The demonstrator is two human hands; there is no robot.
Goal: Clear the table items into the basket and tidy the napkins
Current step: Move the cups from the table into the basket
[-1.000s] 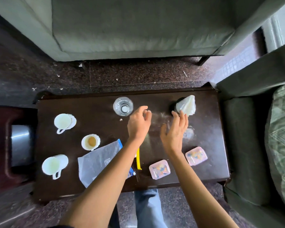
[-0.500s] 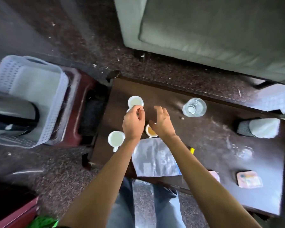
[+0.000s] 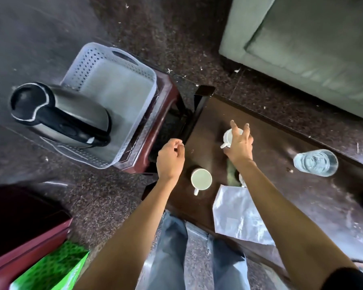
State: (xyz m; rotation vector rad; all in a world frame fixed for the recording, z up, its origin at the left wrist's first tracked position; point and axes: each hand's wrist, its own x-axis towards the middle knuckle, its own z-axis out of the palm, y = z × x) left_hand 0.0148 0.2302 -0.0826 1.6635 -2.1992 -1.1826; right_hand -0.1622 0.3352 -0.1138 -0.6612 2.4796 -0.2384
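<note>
Dark wooden tabletop [image 3: 281, 143], occupying the 3 to 5 o'clock part of the view. Far white cup [image 3: 228, 137] stands near the tabletop's left end; right hand [image 3: 239, 146] is over it, fingers [image 3: 234, 127] spread and curving down around its rim, though whether they actually press on the cup cannot be told through the motion blur. Near white cup [image 3: 201, 178], upright, handle pointing toward the person, at 6 o'clock from the far cup and apart from it. Left hand [image 3: 170, 159] hovers at the tabletop's left edge, at 10 o'clock from the near cup; fingers curled loosely inward, thumb meeting fingertips, holding nothing. Clear plastic bag [image 3: 239, 216], flat on the tabletop at 4 o'clock from the near cup, partly under the right forearm. Clear drinking glass [image 3: 315, 163], upright, well apart at 3 o'clock from the far cup. White perforated basket [image 3: 82, 70] rests on a red-brown stool [image 3: 166, 114] just beside the tabletop's left end, at 10 o'clock from the left hand. Steel kettle [image 3: 59, 115] with black lid and handle stands in the basket's near-left part. Grey-green sofa [image 3: 312, 49] at 1 o'clock, on the speckled floor [image 3: 176, 38]. Green patterned bag [image 3: 50, 268] at 7 o'clock.
</note>
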